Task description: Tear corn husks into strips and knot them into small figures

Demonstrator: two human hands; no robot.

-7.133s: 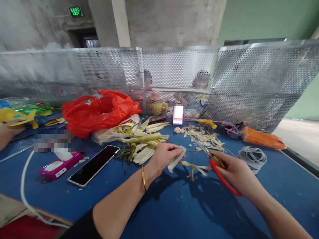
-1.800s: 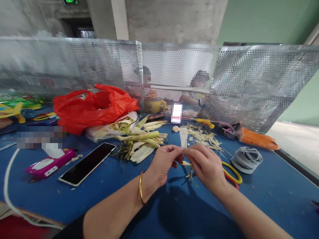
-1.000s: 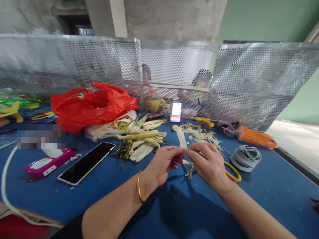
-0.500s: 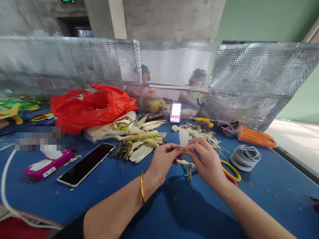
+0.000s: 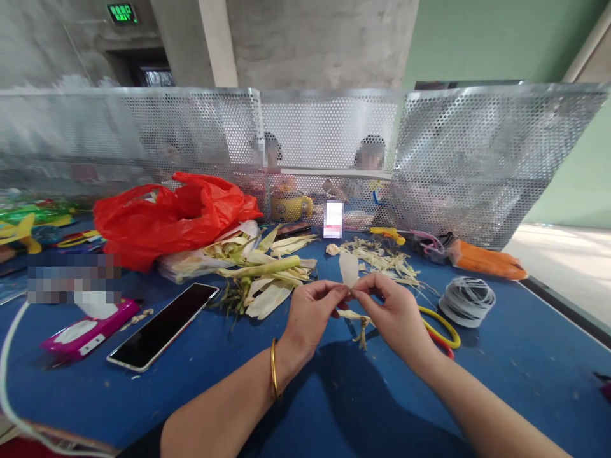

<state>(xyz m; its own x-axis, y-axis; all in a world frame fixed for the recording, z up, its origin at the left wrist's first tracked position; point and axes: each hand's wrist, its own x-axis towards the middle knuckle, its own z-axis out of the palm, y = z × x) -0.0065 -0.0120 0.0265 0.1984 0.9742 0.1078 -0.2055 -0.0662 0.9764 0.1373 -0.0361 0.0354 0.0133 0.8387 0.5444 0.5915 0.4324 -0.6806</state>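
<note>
Between my two hands stands a pale strip of corn husk, its wide end pointing up. My left hand pinches its lower end between thumb and finger. From the other side, my right hand grips the same end, fingertips nearly touching the left ones. Just below the hands lies a small tied piece of dried husk. A heap of corn husks rests to the left of the strip, and thin husk scraps are scattered behind my right hand.
Left are a phone, a purple power strip and a red plastic bag. Right are yellow-handled pliers or scissors, a grey yarn ball and an orange packet. A perforated metal screen stands behind; people sit beyond it.
The camera view has tilted up slightly, so the scene sits a little lower. Both hands keep their pinch on the husk strip, which now leans slightly left.
</note>
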